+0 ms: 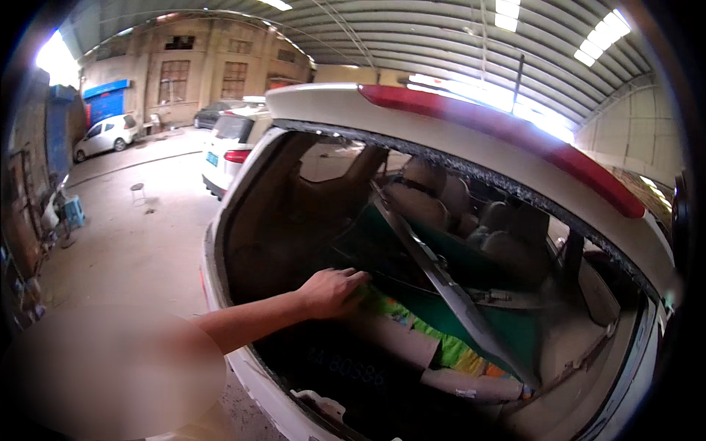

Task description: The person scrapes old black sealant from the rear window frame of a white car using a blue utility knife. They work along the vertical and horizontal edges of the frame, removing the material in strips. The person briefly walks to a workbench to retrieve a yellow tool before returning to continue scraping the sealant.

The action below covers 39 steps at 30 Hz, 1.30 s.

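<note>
My left hand [331, 292] reaches through the glassless rear window opening of a white car [316, 103]. Its fingers curl downward beside a bright green, yellow and orange patterned sheet [413, 323]; the fingertips are partly hidden. Whether they grip the sheet's edge I cannot make out. Beige panels or rolls [397, 342] lie along the near side of that sheet. Beyond it, a long grey trim strip [448, 283] slants across the cargo space over a dark green sheet [419, 309]. My right hand is out of view.
Crumbs of broken glass cling to the opening's upper edge [471, 176]. A red light strip [500, 128] runs along the tailgate top. Seats [415, 202] stand further inside. Another white car [228, 151] is parked close on the left, with a small stool [138, 192] on the floor.
</note>
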Each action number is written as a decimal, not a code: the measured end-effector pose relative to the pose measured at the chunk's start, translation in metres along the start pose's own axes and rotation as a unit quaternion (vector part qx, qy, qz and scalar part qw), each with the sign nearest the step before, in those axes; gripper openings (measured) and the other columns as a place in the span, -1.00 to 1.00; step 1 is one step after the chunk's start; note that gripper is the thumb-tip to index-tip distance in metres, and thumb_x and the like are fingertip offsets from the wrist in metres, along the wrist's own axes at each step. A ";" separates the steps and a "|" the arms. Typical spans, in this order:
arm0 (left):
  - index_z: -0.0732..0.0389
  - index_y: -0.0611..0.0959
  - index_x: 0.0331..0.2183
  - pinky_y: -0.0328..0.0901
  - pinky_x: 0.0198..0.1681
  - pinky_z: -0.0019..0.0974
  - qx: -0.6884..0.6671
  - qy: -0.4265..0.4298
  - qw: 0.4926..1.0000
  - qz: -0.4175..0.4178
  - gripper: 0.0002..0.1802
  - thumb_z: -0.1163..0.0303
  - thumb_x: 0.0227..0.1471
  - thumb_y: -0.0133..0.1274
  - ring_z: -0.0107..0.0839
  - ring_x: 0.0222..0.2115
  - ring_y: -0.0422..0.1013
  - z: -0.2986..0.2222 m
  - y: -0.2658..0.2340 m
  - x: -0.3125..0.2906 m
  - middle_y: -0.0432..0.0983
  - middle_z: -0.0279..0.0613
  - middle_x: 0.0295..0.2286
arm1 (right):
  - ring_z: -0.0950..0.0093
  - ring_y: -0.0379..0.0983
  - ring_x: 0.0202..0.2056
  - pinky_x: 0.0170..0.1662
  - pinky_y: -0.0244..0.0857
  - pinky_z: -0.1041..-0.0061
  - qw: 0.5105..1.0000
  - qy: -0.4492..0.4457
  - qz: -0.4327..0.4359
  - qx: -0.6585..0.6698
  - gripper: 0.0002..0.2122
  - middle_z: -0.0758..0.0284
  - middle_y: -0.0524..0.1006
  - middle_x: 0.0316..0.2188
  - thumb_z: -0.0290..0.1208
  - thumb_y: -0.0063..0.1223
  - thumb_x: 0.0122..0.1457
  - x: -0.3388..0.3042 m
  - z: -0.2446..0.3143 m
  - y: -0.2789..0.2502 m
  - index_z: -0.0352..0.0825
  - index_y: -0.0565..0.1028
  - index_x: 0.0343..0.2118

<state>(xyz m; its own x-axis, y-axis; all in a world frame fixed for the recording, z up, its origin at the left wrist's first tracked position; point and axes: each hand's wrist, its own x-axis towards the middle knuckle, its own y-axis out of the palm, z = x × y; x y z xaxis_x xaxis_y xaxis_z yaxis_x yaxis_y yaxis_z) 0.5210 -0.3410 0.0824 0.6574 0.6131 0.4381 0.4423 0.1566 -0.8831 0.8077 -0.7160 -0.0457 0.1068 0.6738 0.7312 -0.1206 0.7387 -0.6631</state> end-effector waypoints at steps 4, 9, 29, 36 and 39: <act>0.21 0.41 -0.01 0.25 -0.05 -0.12 0.112 0.059 0.989 0.073 -0.51 0.23 0.02 -0.03 -0.12 -0.13 0.39 0.044 0.060 0.065 0.42 -0.02 -0.14 | 0.20 0.48 -0.49 -0.43 0.39 0.26 1.000 0.005 0.001 -0.001 -0.59 0.13 0.55 -0.46 -0.06 -0.05 0.17 0.001 0.000 0.004 -0.40 0.54 -0.26; 0.18 0.45 -0.06 0.23 -0.03 -0.12 0.143 0.013 0.981 0.127 -0.57 0.29 -0.02 -0.06 -0.13 -0.11 0.38 0.093 0.172 0.138 0.42 -0.05 -0.12 | 0.21 0.47 -0.48 -0.37 0.39 0.25 0.998 0.016 0.035 -0.056 -0.57 0.14 0.55 -0.37 -0.03 -0.14 0.19 -0.007 -0.002 0.005 -0.37 0.50 -0.18; -0.03 0.22 0.17 0.00 0.13 0.10 0.186 -0.126 0.974 -0.001 -0.38 0.34 0.02 -0.16 -0.15 0.10 0.16 0.172 0.333 0.246 0.18 -0.18 0.12 | 0.30 0.31 -0.62 -0.38 0.24 0.21 0.995 0.075 0.013 -0.058 -0.49 0.35 0.31 -0.74 0.15 0.04 -0.04 0.011 0.009 0.008 -0.27 0.56 -0.28; 0.07 0.61 -0.23 0.15 0.00 0.06 0.145 -0.115 0.979 -0.082 -0.71 0.31 -0.01 -0.12 -0.19 -0.10 0.32 0.158 0.324 0.246 0.45 -0.16 -0.17 | 0.32 0.29 -0.68 -0.54 0.19 0.25 0.995 0.081 0.032 -0.047 -0.53 0.36 0.30 -0.76 0.08 0.10 -0.05 0.016 0.013 0.004 -0.31 0.54 -0.35; 0.09 0.63 -0.31 0.19 -0.05 0.06 0.208 -0.062 0.971 -0.102 -0.76 0.34 -0.05 -0.07 -0.17 -0.12 0.32 0.168 0.317 0.242 0.42 -0.14 -0.18 | 0.31 0.29 -0.68 -0.56 0.18 0.25 0.996 0.071 0.025 -0.043 -0.57 0.35 0.30 -0.76 0.03 0.13 -0.06 0.014 0.012 0.003 -0.32 0.53 -0.35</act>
<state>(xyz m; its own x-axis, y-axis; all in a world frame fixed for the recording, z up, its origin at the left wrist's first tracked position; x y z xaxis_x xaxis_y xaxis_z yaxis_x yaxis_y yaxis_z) 0.7176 -0.0129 -0.1197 0.4924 0.6211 0.6097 0.2533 0.5679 -0.7831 0.7965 -0.7044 -0.0357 0.2420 0.7010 0.6708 -0.0442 0.6986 -0.7141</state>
